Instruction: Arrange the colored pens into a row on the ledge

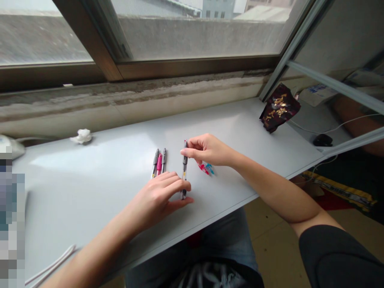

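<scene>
While right hand (pixel 211 150) pinches pen (pixel 185 160) high | left hand (pixel 159 192) sits half-open at lower end

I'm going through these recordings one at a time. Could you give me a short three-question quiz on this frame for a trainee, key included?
1. Multiple choice: in the row of three pens lying on the table, what colour is the middle one?
A) blue
B) pink
C) grey

2. True or false: in the picture, the crumpled white wad lies to the left of the dark packet with gold markings.

3. Fill in: the person's ____ hand pinches the held pen near the end that points toward the window.

Key:
1. B, pink.
2. True; the packet is at the right.
3. Right; the right hand has that end.
</scene>
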Demonstrator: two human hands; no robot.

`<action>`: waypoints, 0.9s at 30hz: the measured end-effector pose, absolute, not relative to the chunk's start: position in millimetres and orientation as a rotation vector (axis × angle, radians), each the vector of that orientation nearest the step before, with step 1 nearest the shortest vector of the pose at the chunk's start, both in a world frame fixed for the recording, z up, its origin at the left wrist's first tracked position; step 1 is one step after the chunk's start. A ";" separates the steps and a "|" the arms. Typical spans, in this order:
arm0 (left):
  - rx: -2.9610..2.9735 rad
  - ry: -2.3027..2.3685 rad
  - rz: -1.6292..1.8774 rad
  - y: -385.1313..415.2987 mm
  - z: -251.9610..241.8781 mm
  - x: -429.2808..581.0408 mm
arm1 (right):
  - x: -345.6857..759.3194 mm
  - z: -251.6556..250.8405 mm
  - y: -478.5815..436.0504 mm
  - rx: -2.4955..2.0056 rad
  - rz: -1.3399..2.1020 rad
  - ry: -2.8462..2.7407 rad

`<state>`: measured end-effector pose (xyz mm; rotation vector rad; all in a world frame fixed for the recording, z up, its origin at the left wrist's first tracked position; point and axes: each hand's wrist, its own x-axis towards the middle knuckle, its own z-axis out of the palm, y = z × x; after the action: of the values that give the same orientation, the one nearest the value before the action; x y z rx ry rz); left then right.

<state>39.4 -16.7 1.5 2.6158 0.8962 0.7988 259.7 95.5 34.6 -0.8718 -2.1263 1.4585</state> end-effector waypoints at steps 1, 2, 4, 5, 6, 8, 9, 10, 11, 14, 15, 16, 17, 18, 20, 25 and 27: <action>2.608 0.904 0.803 -16.3 1.4 39.1 | 259.6 34.3 95.2 -0.870 1.458 -2.126; 2.600 0.907 0.802 -16.1 1.6 38.7 | 259.5 33.9 94.9 -0.868 1.456 -2.129; 2.586 0.899 0.794 -15.7 2.5 37.9 | 259.4 33.1 94.5 -0.864 1.453 -2.141; 2.583 0.892 0.788 -15.6 3.1 37.6 | 259.3 32.9 94.3 -0.861 1.455 -2.149; 2.581 0.890 0.783 -15.5 3.7 37.4 | 259.3 32.9 94.3 -0.857 1.458 -2.156; 2.578 0.890 0.774 -15.5 4.8 37.5 | 259.3 33.0 94.3 -0.850 1.469 -2.165; 2.576 0.888 0.765 -15.5 5.1 37.6 | 259.3 33.2 94.4 -0.847 1.471 -2.165; 2.573 0.886 0.758 -15.7 5.2 37.8 | 259.3 33.3 94.6 -0.844 1.472 -2.165; 2.569 0.885 0.755 -15.9 5.1 38.0 | 259.4 33.3 94.8 -0.843 1.472 -2.164; 2.546 0.896 0.774 -17.4 4.0 38.0 | 259.7 33.1 95.1 -0.844 1.476 -2.167; 2.531 0.899 0.784 -18.1 3.6 37.7 | 259.8 32.9 95.1 -0.849 1.474 -2.172; 2.513 0.897 0.790 -18.8 3.3 37.4 | 259.7 32.7 94.8 -0.854 1.473 -2.180; 2.495 0.891 0.794 -19.5 3.0 37.0 | 259.6 32.5 94.5 -0.860 1.470 -2.191; 2.480 0.882 0.797 -20.2 2.8 36.6 | 259.3 32.4 94.0 -0.864 1.467 -2.203; 2.464 0.870 0.798 -20.9 2.3 36.0 | 258.6 32.1 92.9 -0.858 1.466 -2.224; 2.491 0.905 0.802 -20.0 2.9 36.2 | 257.8 31.7 91.2 -0.822 1.475 -2.237; 2.500 0.912 0.816 -19.6 4.6 36.7 | 258.6 31.8 91.2 -0.832 1.466 -2.247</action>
<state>36.7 -19.6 4.6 2.5002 0.9123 0.8157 258.6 91.2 31.8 -0.8317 -2.2470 1.4658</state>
